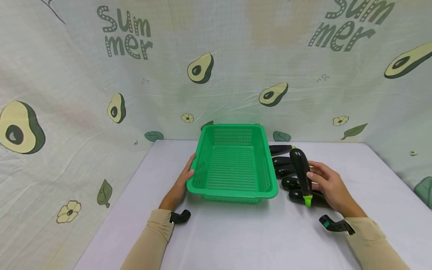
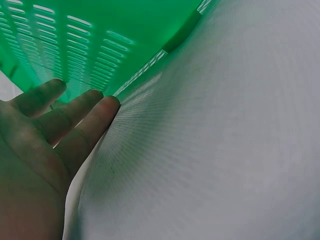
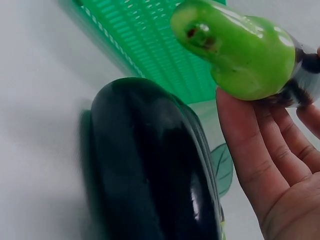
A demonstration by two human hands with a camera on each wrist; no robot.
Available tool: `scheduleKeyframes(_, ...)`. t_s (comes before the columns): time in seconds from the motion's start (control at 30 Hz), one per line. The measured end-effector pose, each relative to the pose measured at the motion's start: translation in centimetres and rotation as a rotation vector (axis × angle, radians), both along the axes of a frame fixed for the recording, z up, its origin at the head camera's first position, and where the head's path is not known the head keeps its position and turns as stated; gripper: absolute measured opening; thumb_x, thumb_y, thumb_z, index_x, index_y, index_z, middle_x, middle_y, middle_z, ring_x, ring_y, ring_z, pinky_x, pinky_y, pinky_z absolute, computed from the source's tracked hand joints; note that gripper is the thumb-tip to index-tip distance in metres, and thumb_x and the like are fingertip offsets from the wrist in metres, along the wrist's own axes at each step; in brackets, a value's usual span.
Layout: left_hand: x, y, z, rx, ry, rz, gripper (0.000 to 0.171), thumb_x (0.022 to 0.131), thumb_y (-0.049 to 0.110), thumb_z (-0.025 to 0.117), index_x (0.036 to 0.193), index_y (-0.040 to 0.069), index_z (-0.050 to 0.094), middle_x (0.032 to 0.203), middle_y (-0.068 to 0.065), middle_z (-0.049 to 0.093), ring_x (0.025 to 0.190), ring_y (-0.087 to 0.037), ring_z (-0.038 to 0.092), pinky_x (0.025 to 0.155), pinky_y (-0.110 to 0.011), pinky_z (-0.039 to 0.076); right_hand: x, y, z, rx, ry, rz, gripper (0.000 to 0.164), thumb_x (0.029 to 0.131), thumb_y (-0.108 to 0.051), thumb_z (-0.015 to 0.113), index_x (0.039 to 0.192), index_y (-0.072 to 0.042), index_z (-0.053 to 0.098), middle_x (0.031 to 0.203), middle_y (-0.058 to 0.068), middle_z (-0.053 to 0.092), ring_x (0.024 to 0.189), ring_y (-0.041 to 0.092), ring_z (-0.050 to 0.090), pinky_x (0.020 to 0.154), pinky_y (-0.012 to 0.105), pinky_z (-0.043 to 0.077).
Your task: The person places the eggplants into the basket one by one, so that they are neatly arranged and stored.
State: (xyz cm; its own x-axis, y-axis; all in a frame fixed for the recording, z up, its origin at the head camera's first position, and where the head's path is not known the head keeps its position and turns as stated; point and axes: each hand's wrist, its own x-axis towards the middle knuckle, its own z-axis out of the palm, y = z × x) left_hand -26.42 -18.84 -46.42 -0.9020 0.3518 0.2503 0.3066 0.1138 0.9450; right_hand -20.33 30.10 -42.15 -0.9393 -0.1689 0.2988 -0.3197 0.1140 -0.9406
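In the head view my right hand (image 1: 329, 185) grips an eggplant (image 1: 301, 170), dark and glossy, its green stem end (image 1: 308, 201) pointing toward me. The right wrist view shows that green end (image 3: 250, 55) above the fingers (image 3: 245, 135) of the same hand. Under and beside it lie several more eggplants (image 1: 285, 171) in a column on the table; one eggplant (image 3: 150, 160) fills the middle of the right wrist view. My left hand (image 1: 180, 185) rests against the left side of a green basket (image 1: 233, 194), its straight fingers (image 2: 75, 117) touching the slotted wall from outside.
The basket stands on a white-covered table (image 1: 236, 240), its slotted floor bare. A cloth (image 1: 233, 75) printed with avocados hangs behind the table and along its sides. Each wrist carries a black strapped device (image 1: 180, 216).
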Motion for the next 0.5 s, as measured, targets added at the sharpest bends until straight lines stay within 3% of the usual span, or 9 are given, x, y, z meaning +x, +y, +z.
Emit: scheduleKeyframes(0.5,0.0,0.1,0.1,0.003,0.005,-0.005,0.062,0.105,0.040,0.031,0.162,0.034,0.009,0.167,0.007,0.005,0.151,-0.019,0.001,0.116,-0.062,0.001,-1.4,-1.1,0.9,-0.067,0.015,0.000,0.041,0.105,-0.012,0.054,0.143,-0.001,0.047,0.113,0.001,0.066,0.094,0.014,0.070,0.074,0.030,0.058)
